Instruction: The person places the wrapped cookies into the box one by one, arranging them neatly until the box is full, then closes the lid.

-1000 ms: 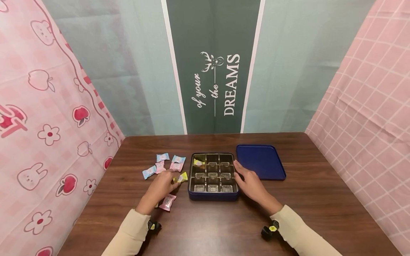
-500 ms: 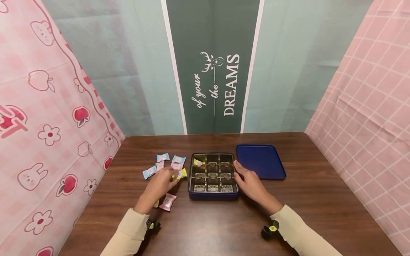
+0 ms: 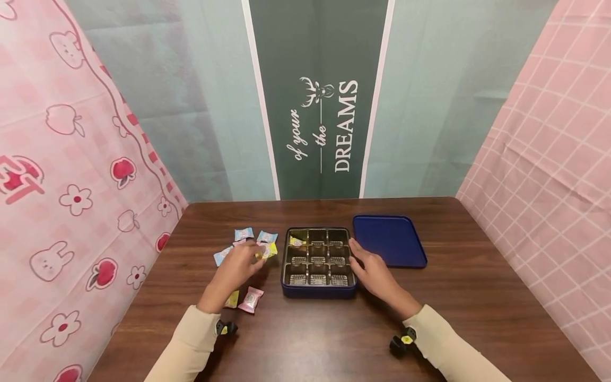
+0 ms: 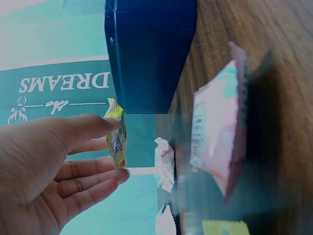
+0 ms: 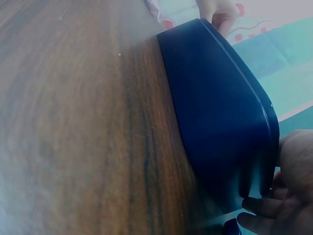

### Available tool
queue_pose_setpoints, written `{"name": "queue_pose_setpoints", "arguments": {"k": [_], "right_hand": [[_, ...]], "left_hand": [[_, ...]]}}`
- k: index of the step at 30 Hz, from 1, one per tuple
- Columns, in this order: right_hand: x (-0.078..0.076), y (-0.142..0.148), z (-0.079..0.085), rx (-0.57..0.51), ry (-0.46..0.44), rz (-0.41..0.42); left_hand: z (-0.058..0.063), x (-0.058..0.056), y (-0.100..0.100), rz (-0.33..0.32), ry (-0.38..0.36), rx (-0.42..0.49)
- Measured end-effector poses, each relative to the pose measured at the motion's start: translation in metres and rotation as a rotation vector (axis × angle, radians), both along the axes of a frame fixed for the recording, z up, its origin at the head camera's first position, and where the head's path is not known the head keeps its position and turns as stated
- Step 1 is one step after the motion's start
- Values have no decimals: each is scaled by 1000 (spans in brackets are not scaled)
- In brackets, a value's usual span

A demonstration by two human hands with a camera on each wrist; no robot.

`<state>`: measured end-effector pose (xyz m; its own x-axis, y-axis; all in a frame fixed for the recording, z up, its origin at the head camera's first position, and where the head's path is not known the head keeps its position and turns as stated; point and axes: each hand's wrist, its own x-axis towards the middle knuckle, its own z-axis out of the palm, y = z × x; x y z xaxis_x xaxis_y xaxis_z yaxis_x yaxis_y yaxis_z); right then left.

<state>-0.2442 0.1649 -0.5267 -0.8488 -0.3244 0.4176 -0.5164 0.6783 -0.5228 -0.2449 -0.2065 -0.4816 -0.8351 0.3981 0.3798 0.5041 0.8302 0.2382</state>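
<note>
My left hand pinches a yellow-wrapped candy between thumb and fingers, raised over the candies left of the tin. In the left wrist view the candy is clear of the table. My right hand rests with fairly straight fingers along the right side of the blue square tin. Inside the tin, a dark tray is divided into small compartments. Another yellow candy lies in its back left compartment. Around my left hand lie blue candies and a pink candy, with some partly hidden by the hand.
A blue lid lies on the brown wooden table, behind and to the right of the tin. A yellow candy lies by my left wrist. Printed cloths hang behind the table and along both sides.
My left hand has lifted the yellow candy from the table and moved slightly back and up with it. My right hand has stayed at the tin's side.
</note>
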Motion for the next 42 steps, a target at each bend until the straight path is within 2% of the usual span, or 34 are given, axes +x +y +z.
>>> {"name": "queue_pose_setpoints", "arguments": {"k": [8, 15, 24, 35, 42], "right_hand": [[0, -1, 0, -8, -25, 4], [4, -1, -3, -26, -71, 4], [2, -3, -2, -5, -29, 4], [0, -3, -1, -6, 6, -15], [1, -3, -2, -2, 11, -12]], "left_hand": [[8, -5, 3, -25, 21, 61], [9, -9, 11, -58, 65, 54], [6, -15, 18, -82, 134, 89], [8, -29, 33, -152, 148, 108], [10, -34, 43, -172, 117, 127]]}}
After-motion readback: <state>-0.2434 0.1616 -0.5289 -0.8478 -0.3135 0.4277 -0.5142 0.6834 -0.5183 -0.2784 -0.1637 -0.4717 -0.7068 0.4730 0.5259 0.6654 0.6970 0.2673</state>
